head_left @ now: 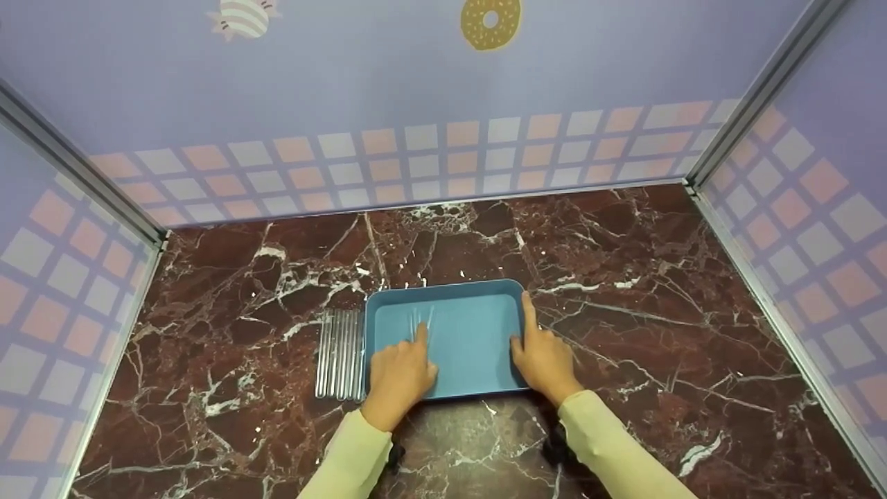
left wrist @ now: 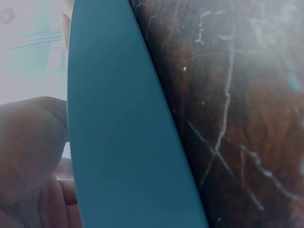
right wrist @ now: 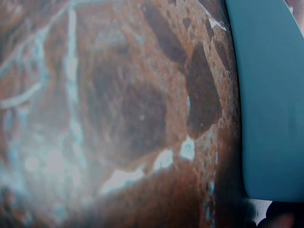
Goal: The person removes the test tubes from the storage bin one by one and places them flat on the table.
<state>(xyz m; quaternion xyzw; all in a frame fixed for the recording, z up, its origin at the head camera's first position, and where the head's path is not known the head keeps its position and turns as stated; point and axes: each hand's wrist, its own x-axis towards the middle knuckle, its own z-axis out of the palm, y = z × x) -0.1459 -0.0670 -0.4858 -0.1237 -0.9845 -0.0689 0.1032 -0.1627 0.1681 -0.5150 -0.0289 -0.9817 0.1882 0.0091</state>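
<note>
A shallow blue tray [head_left: 478,333] lies on the marbled table between my two hands. My left hand [head_left: 402,374] is over its left part, the index finger stretched forward and the other fingers curled under. Thin clear tubes [head_left: 431,317] in the tray run in under that hand, which hides their near ends. The left wrist view has the tray wall [left wrist: 123,118] in front of the thumb and curled fingers. On the tray's right side my right hand [head_left: 547,360] grips the wall, thumb on the inner side and index finger along the rim.
Several clear tubes [head_left: 339,353] lie side by side against the tray's left outer wall. Purple panels with a checked border [head_left: 429,159] enclose the back and sides of the marbled table [head_left: 658,333].
</note>
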